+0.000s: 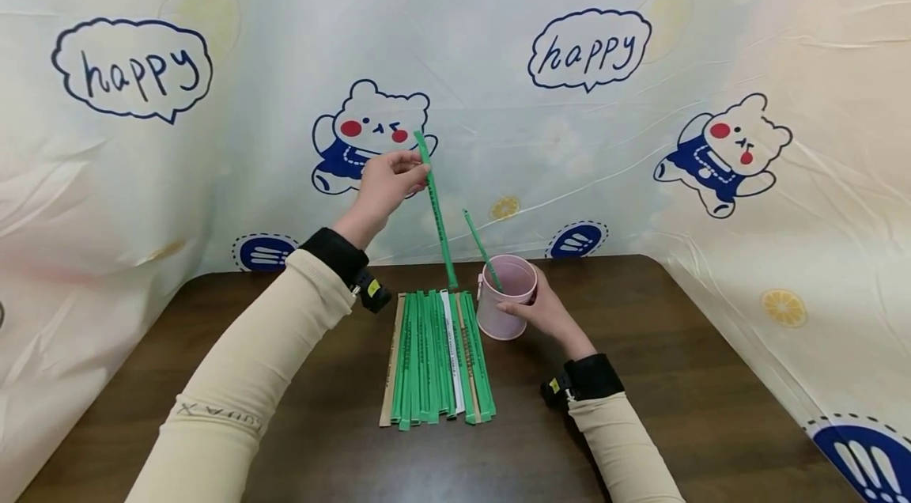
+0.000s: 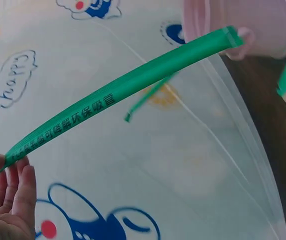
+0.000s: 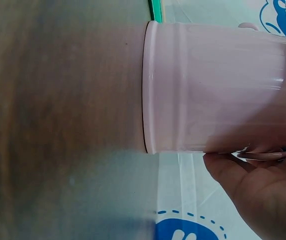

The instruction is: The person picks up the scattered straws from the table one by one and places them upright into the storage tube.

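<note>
My left hand [image 1: 390, 185] pinches a green paper-wrapped straw [image 1: 437, 210] near its upper end; the straw hangs almost upright, its lower end above the far edge of the laid-out straws. In the left wrist view, dark printing runs along the wrapped straw [image 2: 118, 90]. A pink cup [image 1: 502, 313] stands on the table, and my right hand [image 1: 544, 309] grips its right side, thumb across the front near the rim. One green wrapped straw [image 1: 477, 238] leans inside it, sticking out to the upper left. The right wrist view shows the cup [image 3: 223, 90] from the side.
A row of several wrapped straws [image 1: 427, 353], mostly green with a few tan and one white, lies left of the cup on the brown table [image 1: 320, 408]. Behind the table's far edge hangs a printed curtain [image 1: 484, 92] with cartoon bears.
</note>
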